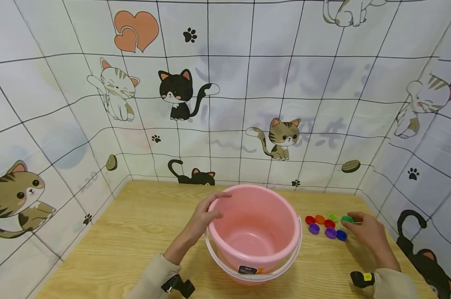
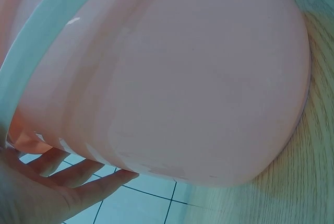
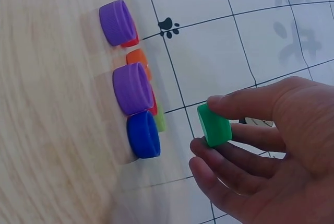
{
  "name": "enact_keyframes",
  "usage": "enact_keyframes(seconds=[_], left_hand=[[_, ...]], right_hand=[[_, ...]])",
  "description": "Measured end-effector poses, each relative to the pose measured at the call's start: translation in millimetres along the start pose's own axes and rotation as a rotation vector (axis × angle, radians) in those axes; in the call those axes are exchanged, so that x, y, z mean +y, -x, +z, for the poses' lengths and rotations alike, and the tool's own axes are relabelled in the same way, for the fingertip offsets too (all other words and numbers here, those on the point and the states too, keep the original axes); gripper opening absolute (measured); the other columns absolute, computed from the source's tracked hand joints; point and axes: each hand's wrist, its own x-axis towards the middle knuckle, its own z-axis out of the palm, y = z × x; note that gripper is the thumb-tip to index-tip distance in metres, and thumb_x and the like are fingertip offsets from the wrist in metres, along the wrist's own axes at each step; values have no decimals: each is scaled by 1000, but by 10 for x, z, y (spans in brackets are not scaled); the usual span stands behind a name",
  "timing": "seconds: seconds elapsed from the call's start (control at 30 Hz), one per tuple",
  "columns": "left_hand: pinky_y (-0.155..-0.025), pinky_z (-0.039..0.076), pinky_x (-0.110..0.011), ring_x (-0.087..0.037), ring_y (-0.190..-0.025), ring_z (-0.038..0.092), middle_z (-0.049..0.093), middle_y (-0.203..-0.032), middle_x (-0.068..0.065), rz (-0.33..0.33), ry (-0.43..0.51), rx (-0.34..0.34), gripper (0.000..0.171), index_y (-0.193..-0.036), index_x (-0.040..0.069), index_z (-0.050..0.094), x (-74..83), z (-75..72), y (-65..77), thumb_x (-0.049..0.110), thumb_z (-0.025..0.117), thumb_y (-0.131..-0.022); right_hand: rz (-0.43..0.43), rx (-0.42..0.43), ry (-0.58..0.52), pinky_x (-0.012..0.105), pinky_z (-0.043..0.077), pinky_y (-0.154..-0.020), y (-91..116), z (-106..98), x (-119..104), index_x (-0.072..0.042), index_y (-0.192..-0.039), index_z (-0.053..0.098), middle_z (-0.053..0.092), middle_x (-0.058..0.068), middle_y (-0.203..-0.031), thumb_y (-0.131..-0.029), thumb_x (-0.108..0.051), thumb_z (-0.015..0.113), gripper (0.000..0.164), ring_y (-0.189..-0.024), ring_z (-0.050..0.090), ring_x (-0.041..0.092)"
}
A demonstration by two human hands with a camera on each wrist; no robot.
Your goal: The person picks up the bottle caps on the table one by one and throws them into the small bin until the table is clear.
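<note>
A pink bucket (image 1: 244, 255) with a white handle (image 1: 219, 263) stands upright on the wooden table, its inside showing bare pink. My left hand (image 1: 201, 216) holds the bucket's left rim; in the left wrist view, fingers (image 2: 99, 185) spread along its outer side. Over to the right, my right hand (image 1: 371, 232) pinches a green bottle cap (image 3: 215, 125) between thumb and fingers, raised off the table. Close by lie two purple bottle caps (image 3: 133, 89), a blue cap (image 3: 143, 135), two red caps (image 1: 329, 224), an orange cap (image 1: 320, 219) and a light green cap (image 1: 332, 217).
The wooden table (image 1: 143, 232) runs back to a white cloth wall (image 1: 229, 112) with a grid and cartoon cats, which also encloses both sides. The bucket's handle hangs down at its front.
</note>
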Motion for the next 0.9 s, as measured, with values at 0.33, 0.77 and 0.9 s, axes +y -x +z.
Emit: enact_keyframes(seconds=[0.33, 0.77, 0.9], left_hand=[[-84, 60, -60, -45, -115, 64, 48, -154, -11, 4, -4, -1, 58, -142, 18, 60, 48, -9, -18, 12, 57, -84], [-85, 59, -62, -47, -114, 64, 48, -154, -14, 5, 0, -10, 56, -142, 16, 59, 12, -4, -14, 13, 57, -86], [-85, 58, -63, -47, -114, 64, 48, -154, -14, 3, 1, -7, 56, -142, 15, 59, 9, -3, 4, 13, 56, -86]], right_hand=[[-29, -17, 15, 59, 55, -83, 6, -96, -171, 13, -135, 57, 65, 37, -125, -100, -34, 66, 59, -112, 62, 54], [-135, -24, 37, 58, 57, -78, 119, -231, -462, 9, -134, 60, 69, 33, -121, -100, -35, 66, 55, -107, 67, 49], [-160, -4, 25, 56, 58, -77, 165, -241, -586, 8, -132, 62, 69, 32, -121, -100, -31, 67, 51, -108, 66, 50]])
